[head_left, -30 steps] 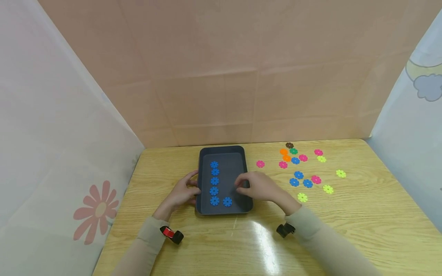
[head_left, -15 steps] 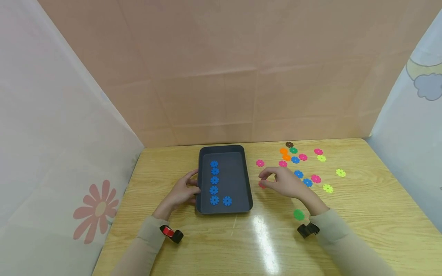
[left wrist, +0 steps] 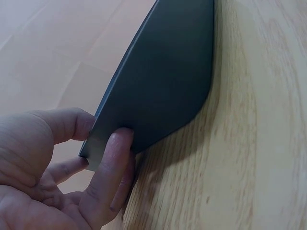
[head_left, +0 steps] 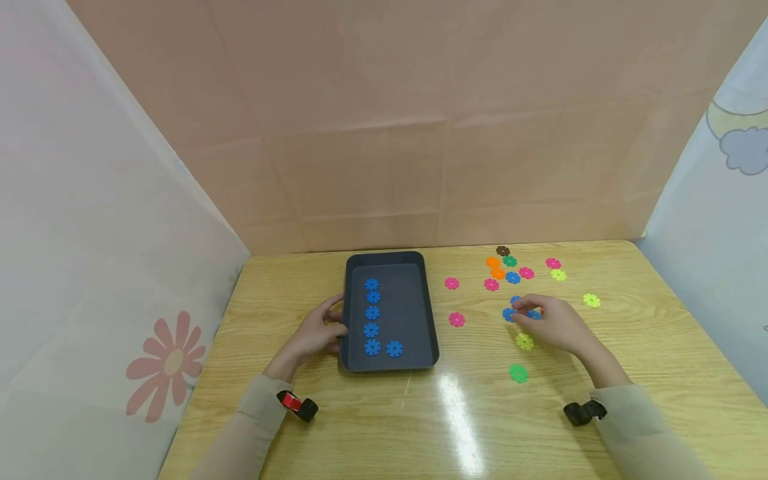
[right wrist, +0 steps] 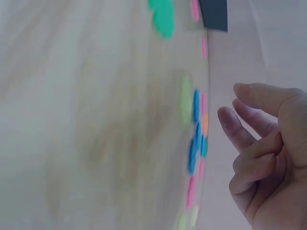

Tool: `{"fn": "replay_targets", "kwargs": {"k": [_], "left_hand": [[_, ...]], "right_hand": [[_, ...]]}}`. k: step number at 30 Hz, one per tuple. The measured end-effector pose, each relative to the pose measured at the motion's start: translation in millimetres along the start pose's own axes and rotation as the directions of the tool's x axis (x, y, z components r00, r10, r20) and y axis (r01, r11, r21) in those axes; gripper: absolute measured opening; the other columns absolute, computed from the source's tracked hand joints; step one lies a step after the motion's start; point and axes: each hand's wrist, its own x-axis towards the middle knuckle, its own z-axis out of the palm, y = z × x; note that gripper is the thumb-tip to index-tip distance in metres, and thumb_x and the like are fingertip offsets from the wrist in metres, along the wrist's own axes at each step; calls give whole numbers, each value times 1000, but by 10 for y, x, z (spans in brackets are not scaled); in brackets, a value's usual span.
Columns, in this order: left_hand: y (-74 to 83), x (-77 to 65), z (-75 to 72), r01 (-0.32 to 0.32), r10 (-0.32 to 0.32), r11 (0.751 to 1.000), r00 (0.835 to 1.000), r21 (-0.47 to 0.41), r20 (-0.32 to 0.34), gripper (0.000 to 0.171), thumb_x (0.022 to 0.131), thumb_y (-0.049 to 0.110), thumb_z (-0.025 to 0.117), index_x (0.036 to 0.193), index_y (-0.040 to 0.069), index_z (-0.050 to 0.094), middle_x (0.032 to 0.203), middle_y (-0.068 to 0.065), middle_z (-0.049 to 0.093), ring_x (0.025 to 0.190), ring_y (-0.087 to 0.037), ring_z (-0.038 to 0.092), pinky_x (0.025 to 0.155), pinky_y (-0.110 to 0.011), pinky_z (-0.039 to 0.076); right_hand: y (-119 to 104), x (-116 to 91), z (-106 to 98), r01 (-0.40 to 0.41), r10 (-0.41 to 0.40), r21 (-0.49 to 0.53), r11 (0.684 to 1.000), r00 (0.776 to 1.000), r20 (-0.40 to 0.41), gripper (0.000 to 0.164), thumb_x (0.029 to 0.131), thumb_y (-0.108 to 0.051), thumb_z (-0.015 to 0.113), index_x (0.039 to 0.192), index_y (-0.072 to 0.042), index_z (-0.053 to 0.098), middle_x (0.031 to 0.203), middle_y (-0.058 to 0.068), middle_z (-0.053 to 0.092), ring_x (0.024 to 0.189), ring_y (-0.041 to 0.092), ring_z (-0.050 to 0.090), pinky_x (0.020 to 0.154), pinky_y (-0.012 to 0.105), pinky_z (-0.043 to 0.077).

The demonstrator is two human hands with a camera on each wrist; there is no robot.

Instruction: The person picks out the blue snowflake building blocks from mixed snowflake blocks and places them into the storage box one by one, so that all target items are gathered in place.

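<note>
My left hand (head_left: 315, 331) grips the left wall of a dark grey tray (head_left: 389, 364). In the left wrist view the thumb lies at the rim and other fingers (left wrist: 112, 158) press the outer side of the tray wall. Inside the tray a column of blue snowflake discs (head_left: 372, 313) runs down the left, with one more blue disc (head_left: 394, 349) beside its lowest one. Over a cluster of blue discs (head_left: 509, 315) hovers my right hand (head_left: 553, 323). Its thumb and fingertips stand apart with nothing between them, also in the right wrist view (right wrist: 268, 143).
Pink discs (head_left: 457, 319) lie right of the tray. A green disc (head_left: 519, 373) and a yellow disc (head_left: 525, 341) are nearer the front. Orange discs (head_left: 498, 273), a brown disc (head_left: 503, 251) and several others lie farther back. A pinkish cloth (head_left: 372, 167) rises behind the table.
My right hand has moved right, from over the tray, past the pink discs to the blue cluster. A green disc and a nearer pink disc have come into sight. The left hand stays.
</note>
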Motion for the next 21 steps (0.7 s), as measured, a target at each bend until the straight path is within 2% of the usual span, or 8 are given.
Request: {"fn": "replay_targets", "kwargs": {"k": [3, 12, 18, 21], "left_hand": [[2, -3, -2, -3, 3, 1000, 1000, -2, 4, 82, 89, -1, 66, 163, 16, 34, 129, -26, 53, 79, -28, 71, 64, -43, 63], [5, -6, 0, 0, 0, 1000, 1000, -10, 5, 82, 89, -1, 67, 163, 16, 35, 127, -25, 53, 79, -28, 71, 64, -43, 63], [-3, -5, -1, -1, 1, 1000, 1000, -4, 6, 83, 89, -1, 67, 163, 17, 35, 127, -25, 53, 77, -28, 71, 64, -43, 63], [-9, -2, -4, -4, 4, 1000, 1000, -5, 7, 82, 89, -1, 67, 163, 17, 35, 127, -26, 53, 77, -28, 71, 64, -43, 63]], "right_hand": [[124, -72, -44, -33, 32, -32, 999, 999, -32, 29, 100, -31, 70, 116, -8, 75, 101, 3, 74, 106, 39, 65, 88, 60, 50], [318, -186, -124, -131, 127, -83, 988, 990, -58, 45, 98, -40, 71, 122, -3, 71, 101, 7, 73, 103, 40, 64, 84, 58, 49], [366, -173, -133, -134, 133, -106, 985, 991, -21, 45, 95, -39, 76, 124, -4, 71, 99, 6, 70, 91, 31, 63, 73, 42, 47], [387, -157, -125, -124, 124, -117, 985, 992, -8, 44, 94, -37, 76, 123, -4, 71, 98, 5, 69, 88, 27, 61, 73, 39, 45]]}}
